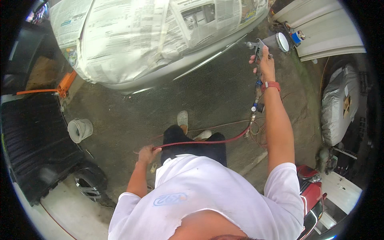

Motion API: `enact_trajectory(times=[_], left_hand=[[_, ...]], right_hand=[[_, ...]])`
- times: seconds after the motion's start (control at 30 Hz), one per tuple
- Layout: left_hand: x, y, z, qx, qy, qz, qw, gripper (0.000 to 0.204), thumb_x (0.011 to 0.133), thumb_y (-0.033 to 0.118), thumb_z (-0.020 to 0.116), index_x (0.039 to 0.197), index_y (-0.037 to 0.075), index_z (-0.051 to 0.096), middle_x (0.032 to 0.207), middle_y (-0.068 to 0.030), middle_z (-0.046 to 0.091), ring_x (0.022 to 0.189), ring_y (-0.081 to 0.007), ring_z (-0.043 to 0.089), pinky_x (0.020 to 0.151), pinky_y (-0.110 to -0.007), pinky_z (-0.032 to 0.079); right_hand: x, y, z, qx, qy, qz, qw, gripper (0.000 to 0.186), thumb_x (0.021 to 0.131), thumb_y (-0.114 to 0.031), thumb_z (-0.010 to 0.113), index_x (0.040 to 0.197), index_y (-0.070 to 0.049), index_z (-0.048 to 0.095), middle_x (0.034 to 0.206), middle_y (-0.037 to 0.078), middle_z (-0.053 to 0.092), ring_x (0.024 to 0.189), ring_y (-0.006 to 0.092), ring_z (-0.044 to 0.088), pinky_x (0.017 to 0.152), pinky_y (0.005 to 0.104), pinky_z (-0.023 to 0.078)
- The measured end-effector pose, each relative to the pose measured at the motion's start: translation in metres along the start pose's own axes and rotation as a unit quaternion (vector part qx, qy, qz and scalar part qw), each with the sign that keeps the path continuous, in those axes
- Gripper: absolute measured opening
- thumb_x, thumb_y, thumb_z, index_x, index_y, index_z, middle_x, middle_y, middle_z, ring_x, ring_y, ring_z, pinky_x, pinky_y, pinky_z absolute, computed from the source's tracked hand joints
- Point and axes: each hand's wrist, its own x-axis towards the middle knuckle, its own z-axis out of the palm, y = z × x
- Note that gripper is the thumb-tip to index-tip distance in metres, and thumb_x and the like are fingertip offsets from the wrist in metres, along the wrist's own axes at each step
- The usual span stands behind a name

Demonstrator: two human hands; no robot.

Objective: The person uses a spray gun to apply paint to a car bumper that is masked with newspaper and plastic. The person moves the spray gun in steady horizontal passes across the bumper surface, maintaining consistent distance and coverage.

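Note:
My right hand (265,67) is wrapped round the handle of a metal spray gun (259,49), held out at the far right with its nozzle end to the left. Below the grip hangs a fitting with a small round gauge (254,107), joined to a red air hose (226,141). That hose runs left across my legs to my left hand (149,154), closed on it near my left hip. Beyond the gun stands a car body part covered in newspaper (128,40), with a silver lower edge (176,74) left bare.
An orange jack (65,85) and a grey bucket (80,130) stand at the left, near a black ribbed panel (30,136) and a tyre (90,182). A white-lidded bucket (281,42) sits far right. A silver-covered bundle (336,108) and a red vehicle (312,192) flank the right side. Loose hose (260,136) lies on the floor.

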Motion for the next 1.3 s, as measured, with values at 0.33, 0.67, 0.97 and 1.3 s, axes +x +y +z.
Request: enact_trajectory(times=[0.33,0.67,0.97,1.3], left_hand=[[0.008,0.166,0.076,-0.057,0.105,-0.047,0.992,0.065,0.096,0.068,0.075,0.104,0.003,0.08,0.089,-0.0226,0.078,0.088,-0.0438,0.077,0.082,-0.053,0.059],[-0.043,0.325,0.215,-0.224,0.155,-0.294,0.916,0.069,0.101,0.068,0.068,0.097,0.0,0.079,0.087,-0.0269,0.076,0.088,-0.0461,0.076,0.08,-0.052,0.056],[-0.141,0.315,0.378,-0.362,0.214,-0.493,0.762,0.078,0.104,0.071,0.063,0.093,-0.005,0.078,0.079,-0.0222,0.071,0.079,-0.0356,0.071,0.079,-0.05,0.053],[-0.255,0.373,0.52,-0.483,0.231,-0.6,0.595,0.088,0.105,0.077,0.056,0.084,-0.008,0.072,0.075,-0.0117,0.068,0.075,-0.0259,0.064,0.071,-0.048,0.05]], right_hand=[[0.197,0.01,-0.113,-0.032,0.022,-0.034,0.999,0.069,0.115,-0.064,0.045,0.129,-0.002,0.07,0.092,0.011,0.079,0.074,0.0208,0.077,0.049,0.0344,0.052],[0.276,0.065,-0.157,-0.017,0.063,-0.074,0.995,0.068,0.115,-0.059,0.047,0.136,0.002,0.067,0.099,0.014,0.077,0.081,0.021,0.077,0.05,0.0327,0.055],[0.038,0.177,-0.044,-0.048,-0.225,-0.068,0.971,0.048,0.118,-0.046,0.052,0.1,-0.007,0.074,0.086,0.005,0.077,0.051,0.0113,0.059,0.045,0.0301,0.044],[-0.164,0.233,0.154,-0.03,-0.324,-0.269,0.907,0.045,0.115,-0.04,0.061,0.117,0.003,0.075,0.088,0.011,0.079,0.08,0.0178,0.076,0.079,0.0373,0.06]])
